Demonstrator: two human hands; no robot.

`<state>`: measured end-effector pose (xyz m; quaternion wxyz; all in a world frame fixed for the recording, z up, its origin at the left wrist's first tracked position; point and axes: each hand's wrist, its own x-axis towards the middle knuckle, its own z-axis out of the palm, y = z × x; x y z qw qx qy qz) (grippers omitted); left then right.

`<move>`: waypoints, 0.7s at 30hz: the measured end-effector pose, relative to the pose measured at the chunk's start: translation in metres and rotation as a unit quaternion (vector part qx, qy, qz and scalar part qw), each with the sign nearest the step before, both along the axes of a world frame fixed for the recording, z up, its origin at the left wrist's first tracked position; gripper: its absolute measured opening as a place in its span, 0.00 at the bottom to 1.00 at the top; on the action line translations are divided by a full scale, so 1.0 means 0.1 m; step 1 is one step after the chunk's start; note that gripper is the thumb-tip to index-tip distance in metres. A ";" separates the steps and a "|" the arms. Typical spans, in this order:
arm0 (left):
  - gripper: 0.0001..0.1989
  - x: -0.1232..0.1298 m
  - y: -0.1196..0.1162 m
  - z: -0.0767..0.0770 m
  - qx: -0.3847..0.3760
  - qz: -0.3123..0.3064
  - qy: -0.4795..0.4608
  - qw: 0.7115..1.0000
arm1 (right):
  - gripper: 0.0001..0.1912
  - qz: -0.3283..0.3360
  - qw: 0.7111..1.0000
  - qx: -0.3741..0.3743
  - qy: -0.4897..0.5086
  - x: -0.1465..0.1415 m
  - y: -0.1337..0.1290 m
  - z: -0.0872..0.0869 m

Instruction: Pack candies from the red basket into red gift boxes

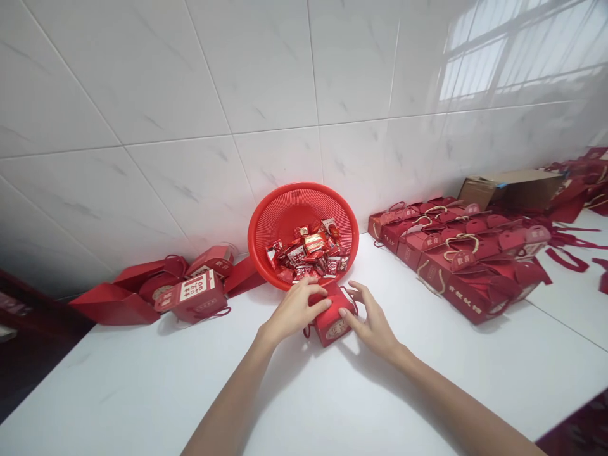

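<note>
A small red box point(333, 326) with a round pale emblem on its front and dark red cord loops at its sides stands on the white table. My left hand point(300, 308) rests on its top left, thumb on the upper flap. On the right side, my right hand point(372, 322) has its thumb on the top and its fingers around the cord side. Just behind the box, a red plastic basket point(259, 218) leans toward me, holding several wrapped sweets point(313, 242) in red and gold.
Rows of closed red boxes point(441, 253) with rope handles stand at the right, an open cardboard carton point(513, 190) behind them. More red boxes point(197, 294) lie at the left. A tiled wall point(266, 76) borders the white table point(142, 392).
</note>
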<state>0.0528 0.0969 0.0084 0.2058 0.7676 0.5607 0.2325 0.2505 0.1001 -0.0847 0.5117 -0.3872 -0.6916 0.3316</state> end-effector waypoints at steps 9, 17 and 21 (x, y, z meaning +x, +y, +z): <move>0.11 -0.03 0.09 -0.05 -0.040 -0.051 -0.021 0.998 | 0.22 0.060 0.984 -0.163 0.033 0.14 0.28 -0.12; 0.14 -0.05 0.05 -0.04 -0.084 -0.078 -0.036 0.993 | 0.13 0.079 0.974 -0.209 0.049 0.26 0.32 -0.01; 0.14 -0.05 0.02 -0.01 -0.098 -0.103 -0.032 0.989 | 0.18 0.065 0.975 -0.211 0.030 0.22 0.31 -0.02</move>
